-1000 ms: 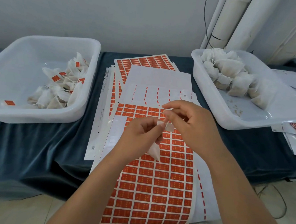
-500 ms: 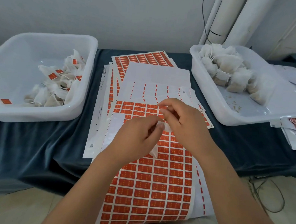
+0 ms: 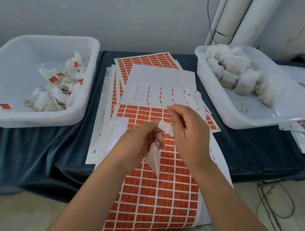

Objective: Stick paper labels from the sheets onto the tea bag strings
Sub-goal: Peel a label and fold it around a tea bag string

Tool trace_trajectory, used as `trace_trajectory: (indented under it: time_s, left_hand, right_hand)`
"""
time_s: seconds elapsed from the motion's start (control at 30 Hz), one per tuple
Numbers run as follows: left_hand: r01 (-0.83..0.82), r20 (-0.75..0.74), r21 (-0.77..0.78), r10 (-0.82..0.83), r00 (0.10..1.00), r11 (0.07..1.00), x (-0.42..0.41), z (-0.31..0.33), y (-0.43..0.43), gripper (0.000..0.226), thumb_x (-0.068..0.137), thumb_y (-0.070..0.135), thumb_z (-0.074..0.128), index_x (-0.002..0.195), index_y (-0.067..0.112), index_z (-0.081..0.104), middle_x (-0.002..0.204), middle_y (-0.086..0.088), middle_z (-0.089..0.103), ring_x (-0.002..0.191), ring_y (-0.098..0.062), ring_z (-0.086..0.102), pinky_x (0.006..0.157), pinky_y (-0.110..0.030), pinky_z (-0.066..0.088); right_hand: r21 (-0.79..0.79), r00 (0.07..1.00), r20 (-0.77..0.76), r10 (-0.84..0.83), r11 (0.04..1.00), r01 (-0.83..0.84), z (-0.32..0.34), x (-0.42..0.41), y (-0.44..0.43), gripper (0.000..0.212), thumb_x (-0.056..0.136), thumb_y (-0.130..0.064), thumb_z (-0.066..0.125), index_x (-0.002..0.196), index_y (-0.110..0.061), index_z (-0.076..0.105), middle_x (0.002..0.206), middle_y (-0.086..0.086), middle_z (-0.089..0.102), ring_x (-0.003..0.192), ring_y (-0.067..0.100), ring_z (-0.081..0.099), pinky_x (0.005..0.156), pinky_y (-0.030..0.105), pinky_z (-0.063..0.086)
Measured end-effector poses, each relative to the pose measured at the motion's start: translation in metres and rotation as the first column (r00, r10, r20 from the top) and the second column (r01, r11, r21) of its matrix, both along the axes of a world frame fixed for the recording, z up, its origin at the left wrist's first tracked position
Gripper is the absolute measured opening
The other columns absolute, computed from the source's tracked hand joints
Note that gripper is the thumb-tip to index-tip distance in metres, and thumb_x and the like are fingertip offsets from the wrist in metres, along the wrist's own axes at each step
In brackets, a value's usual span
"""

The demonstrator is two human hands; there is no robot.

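Over the sheet of orange labels (image 3: 158,200), my left hand (image 3: 137,144) holds a white tea bag (image 3: 153,159), which hangs from its curled fingers. The same hand's fingertips pinch one end of a label (image 3: 166,127) turned white side up. The bag's string (image 3: 165,128) lies across that label. My right hand (image 3: 188,133) pinches the string's end above the label, its fingers curled.
A white tub (image 3: 42,113) at left holds several labelled tea bags. A white tub (image 3: 236,118) at right holds several unlabelled bags. More label sheets (image 3: 151,62) and stripped backing sheets (image 3: 160,78) lie fanned on the dark blue cloth (image 3: 31,153). Loose sheets (image 3: 302,133) sit far right. Pipes stand behind.
The hands have parted slightly, so the white-backed label and the string across it now show between the fingertips. The view has shifted a little.
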State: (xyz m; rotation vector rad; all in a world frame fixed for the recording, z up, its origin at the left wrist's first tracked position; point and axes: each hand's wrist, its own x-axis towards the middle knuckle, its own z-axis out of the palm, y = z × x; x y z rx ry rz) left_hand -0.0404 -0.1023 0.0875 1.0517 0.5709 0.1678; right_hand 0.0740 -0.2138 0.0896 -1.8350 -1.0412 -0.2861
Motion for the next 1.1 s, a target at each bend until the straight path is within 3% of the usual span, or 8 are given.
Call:
trace_trajectory:
  time_s: [0.1,0.23,0.4,0.63,0.7,0.83,0.97,1.1]
  left_hand:
    - [0.040,0.041,-0.283,-0.029,0.999,0.958,0.002,0.000,0.001,0.035,0.105,0.030,0.059,0.078,0.012,0.074,0.074,-0.007,0.062,0.062,-0.017,0.056,0.075,-0.036,0.057]
    - [0.090,0.036,-0.453,-0.083,0.996,0.887,0.001,-0.002,0.000,0.026,0.095,0.028,0.066,0.078,0.009,0.073,0.074,-0.005,0.065,0.061,-0.015,0.059,0.074,-0.035,0.058]
    - [0.100,0.008,-0.507,-0.111,0.994,0.856,0.001,-0.006,0.002,0.026,0.094,0.025,0.066,0.074,0.010,0.076,0.068,0.000,0.067,0.057,-0.010,0.059,0.073,-0.033,0.060]
    - [0.065,-0.045,-0.454,-0.095,0.994,0.889,-0.003,-0.005,0.000,0.017,0.080,0.031,0.088,0.081,0.016,0.081,0.068,0.003,0.068,0.055,-0.008,0.060,0.069,-0.031,0.059]
    - [0.063,-0.064,-0.385,-0.094,0.994,0.921,-0.004,-0.003,0.000,0.019,0.075,0.033,0.091,0.081,0.017,0.082,0.069,0.002,0.069,0.055,-0.008,0.059,0.068,-0.029,0.060]
    - [0.054,-0.058,-0.285,-0.073,0.996,0.957,-0.005,-0.002,0.002,0.016,0.077,0.032,0.089,0.080,0.018,0.082,0.068,0.002,0.067,0.055,-0.008,0.057,0.067,-0.028,0.059]
    - [0.063,-0.059,-0.203,-0.077,0.995,0.977,-0.006,-0.002,0.004,0.017,0.079,0.034,0.087,0.080,0.017,0.082,0.069,0.001,0.067,0.057,-0.008,0.058,0.068,-0.027,0.059]
    - [0.053,-0.069,-0.085,-0.059,0.996,0.995,-0.009,-0.001,0.004,0.030,0.069,0.045,0.091,0.077,0.018,0.081,0.070,0.001,0.067,0.059,-0.010,0.057,0.071,-0.029,0.058]
  right_hand:
    - [0.039,0.998,0.054,-0.027,0.999,0.025,-0.003,-0.002,0.002,0.028,0.106,-0.028,0.053,0.118,-0.011,0.072,0.108,-0.001,0.075,0.103,0.004,0.064,0.088,0.005,0.045]
    - [0.061,0.993,0.112,-0.044,0.997,0.037,-0.007,-0.003,0.001,0.026,0.106,-0.023,0.055,0.118,-0.008,0.072,0.105,0.003,0.076,0.099,0.008,0.064,0.086,0.005,0.044]
    - [0.065,0.992,0.124,-0.036,0.997,0.028,-0.010,-0.002,0.001,0.031,0.107,-0.030,0.051,0.119,-0.009,0.071,0.104,0.002,0.076,0.097,0.008,0.064,0.084,0.003,0.044]
    - [0.035,0.993,0.122,-0.006,0.999,0.002,-0.011,-0.003,0.005,0.026,0.106,-0.026,0.055,0.118,-0.010,0.072,0.103,0.001,0.075,0.096,0.006,0.064,0.084,0.007,0.046]
    - [0.014,0.999,0.047,0.015,1.000,-0.016,-0.008,-0.004,0.005,0.027,0.106,-0.030,0.055,0.119,-0.013,0.072,0.105,-0.004,0.075,0.098,0.001,0.063,0.084,0.007,0.049]
    - [-0.026,0.933,-0.351,0.080,0.995,-0.095,0.003,-0.007,0.007,0.014,0.104,-0.035,0.059,0.115,-0.033,0.068,0.105,-0.023,0.071,0.101,-0.001,0.068,0.080,0.015,0.056]
    - [-0.029,0.831,-0.544,0.120,0.986,-0.161,0.011,-0.004,0.008,0.013,0.104,-0.032,0.061,0.112,-0.036,0.070,0.095,-0.016,0.072,0.093,0.004,0.069,0.079,0.014,0.056]
    - [0.092,0.647,-0.732,0.212,0.972,-0.214,0.017,-0.004,0.006,0.019,0.106,-0.030,0.058,0.109,-0.040,0.073,0.093,-0.008,0.076,0.082,0.009,0.071,0.079,0.030,0.063]
